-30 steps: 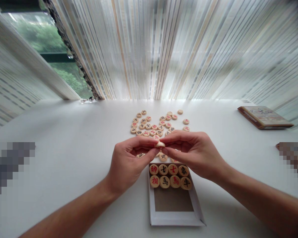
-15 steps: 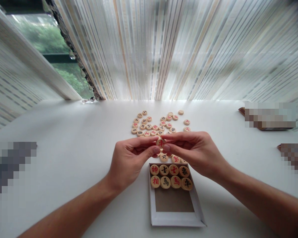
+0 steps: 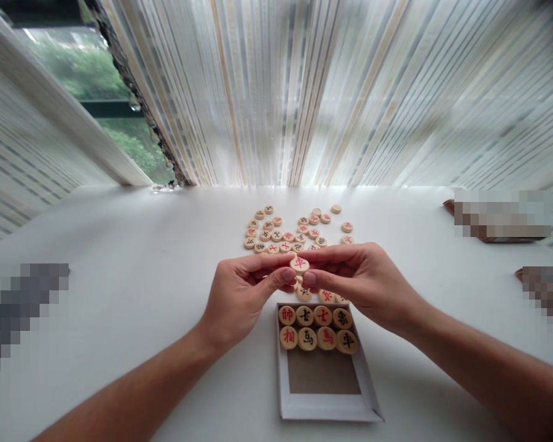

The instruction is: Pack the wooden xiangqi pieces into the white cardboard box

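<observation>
Disc (image 3: 299,264) between two hands (image 3: 244,294); eight others (image 3: 307,339) in one box (image 3: 323,406).

Pale daylight reaches me through the sheer striped curtains (image 3: 258,92) (brightest at far left, by the window (image 3: 78,67)); shadows are soft, the far edges stretched and blurry.

Probably a home | striped sheer curtains (image 3: 258,92) – greenery (image 3: 78,67) outside – plain white table (image 3: 166,245)

The head camera looks forward and down from the wearer's position. The table (image 3: 175,393) lies below, the curtain (image 3: 258,92) beyond.
</observation>
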The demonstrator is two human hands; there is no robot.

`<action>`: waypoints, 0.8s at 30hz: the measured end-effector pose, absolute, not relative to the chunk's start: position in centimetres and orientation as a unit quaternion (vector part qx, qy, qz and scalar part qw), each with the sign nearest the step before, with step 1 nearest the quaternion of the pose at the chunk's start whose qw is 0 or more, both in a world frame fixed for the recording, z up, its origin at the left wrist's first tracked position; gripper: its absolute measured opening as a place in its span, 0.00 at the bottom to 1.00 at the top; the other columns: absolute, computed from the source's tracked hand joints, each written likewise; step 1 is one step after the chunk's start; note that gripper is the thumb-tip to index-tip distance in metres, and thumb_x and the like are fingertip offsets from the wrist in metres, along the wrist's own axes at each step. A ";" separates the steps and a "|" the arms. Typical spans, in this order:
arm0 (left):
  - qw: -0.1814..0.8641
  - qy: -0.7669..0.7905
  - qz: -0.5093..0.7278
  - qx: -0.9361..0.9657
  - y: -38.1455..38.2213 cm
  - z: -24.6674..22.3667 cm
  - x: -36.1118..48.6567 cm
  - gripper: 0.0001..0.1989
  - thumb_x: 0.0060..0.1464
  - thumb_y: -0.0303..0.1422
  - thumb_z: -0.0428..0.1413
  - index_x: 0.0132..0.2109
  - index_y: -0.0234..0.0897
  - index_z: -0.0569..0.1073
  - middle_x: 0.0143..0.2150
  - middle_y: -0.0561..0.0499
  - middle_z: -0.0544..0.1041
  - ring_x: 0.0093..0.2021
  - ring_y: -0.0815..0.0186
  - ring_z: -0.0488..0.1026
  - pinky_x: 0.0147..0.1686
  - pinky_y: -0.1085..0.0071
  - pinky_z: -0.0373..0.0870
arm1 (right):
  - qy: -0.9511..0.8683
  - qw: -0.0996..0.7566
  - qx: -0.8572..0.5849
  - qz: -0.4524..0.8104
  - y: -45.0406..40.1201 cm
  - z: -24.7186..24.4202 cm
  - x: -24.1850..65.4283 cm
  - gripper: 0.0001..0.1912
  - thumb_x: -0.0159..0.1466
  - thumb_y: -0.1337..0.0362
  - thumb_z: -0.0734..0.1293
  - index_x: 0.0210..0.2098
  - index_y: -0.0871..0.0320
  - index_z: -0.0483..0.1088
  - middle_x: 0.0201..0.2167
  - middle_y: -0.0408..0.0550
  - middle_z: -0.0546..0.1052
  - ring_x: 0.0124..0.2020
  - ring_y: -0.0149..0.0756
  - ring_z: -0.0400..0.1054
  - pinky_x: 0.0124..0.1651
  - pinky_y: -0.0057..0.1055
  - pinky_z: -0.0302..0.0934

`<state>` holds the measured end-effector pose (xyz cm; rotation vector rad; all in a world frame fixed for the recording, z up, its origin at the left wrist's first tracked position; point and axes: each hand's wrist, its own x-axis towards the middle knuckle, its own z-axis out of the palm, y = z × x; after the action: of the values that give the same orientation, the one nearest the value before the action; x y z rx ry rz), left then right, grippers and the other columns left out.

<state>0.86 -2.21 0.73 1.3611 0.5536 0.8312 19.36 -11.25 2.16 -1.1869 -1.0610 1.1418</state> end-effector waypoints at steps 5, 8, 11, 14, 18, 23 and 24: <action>0.667 0.220 0.374 0.606 -2.3 0.8 0.9 0.09 0.53 0.32 0.74 0.42 0.39 0.88 0.31 0.50 0.86 0.31 0.66 0.84 0.36 0.74 0.85 | -0.478 0.535 -0.500 0.485 -11.3 2.5 19.3 0.18 0.59 0.53 0.82 0.46 0.54 0.87 0.33 0.50 0.86 0.32 0.36 0.78 0.36 0.31 0.74; 0.665 0.209 0.370 0.614 -2.4 1.0 0.9 0.06 0.54 0.31 0.73 0.40 0.38 0.88 0.30 0.51 0.86 0.30 0.69 0.83 0.35 0.78 0.84 | -0.488 0.525 -0.509 0.477 -11.3 2.4 19.4 0.15 0.62 0.52 0.80 0.41 0.55 0.87 0.30 0.49 0.85 0.30 0.34 0.76 0.34 0.29 0.73; 0.674 0.211 0.360 0.609 -2.5 0.9 0.8 0.09 0.53 0.29 0.73 0.42 0.37 0.88 0.32 0.51 0.87 0.31 0.70 0.84 0.35 0.79 0.83 | -0.488 0.514 -0.519 0.479 -11.3 2.1 19.5 0.16 0.62 0.49 0.79 0.37 0.57 0.87 0.28 0.49 0.84 0.29 0.34 0.76 0.34 0.29 0.73; 0.695 0.205 0.352 0.593 -2.7 0.8 0.7 0.13 0.51 0.26 0.74 0.45 0.38 0.87 0.33 0.51 0.88 0.32 0.69 0.85 0.36 0.80 0.84 | -0.483 0.504 -0.524 0.489 -11.3 2.0 19.6 0.19 0.63 0.47 0.78 0.33 0.59 0.85 0.27 0.49 0.83 0.27 0.33 0.75 0.31 0.27 0.70; 0.708 0.191 0.338 0.590 -2.8 0.7 0.7 0.16 0.51 0.23 0.73 0.47 0.38 0.86 0.36 0.52 0.88 0.35 0.68 0.86 0.38 0.79 0.85 | -0.460 0.508 -0.511 0.518 -11.3 2.2 19.5 0.21 0.62 0.48 0.79 0.28 0.60 0.82 0.22 0.46 0.80 0.24 0.30 0.72 0.27 0.23 0.66; 0.711 0.165 0.342 0.592 -2.8 0.5 0.9 0.17 0.51 0.21 0.73 0.48 0.37 0.86 0.38 0.51 0.89 0.38 0.67 0.87 0.41 0.78 0.86 | -0.429 0.513 -0.509 0.542 -11.4 2.2 19.4 0.18 0.58 0.51 0.82 0.30 0.60 0.83 0.22 0.45 0.79 0.22 0.28 0.70 0.24 0.21 0.66; 0.712 0.159 0.343 0.592 -2.8 0.5 0.9 0.17 0.51 0.21 0.73 0.48 0.37 0.86 0.38 0.51 0.89 0.38 0.67 0.87 0.40 0.78 0.86 | -0.425 0.515 -0.509 0.544 -11.4 2.2 19.3 0.16 0.57 0.53 0.83 0.32 0.60 0.84 0.22 0.44 0.79 0.22 0.27 0.69 0.24 0.21 0.65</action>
<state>0.91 -2.84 0.46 1.3124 0.3537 0.7616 19.33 -11.39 2.22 -1.2225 -1.0208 1.3074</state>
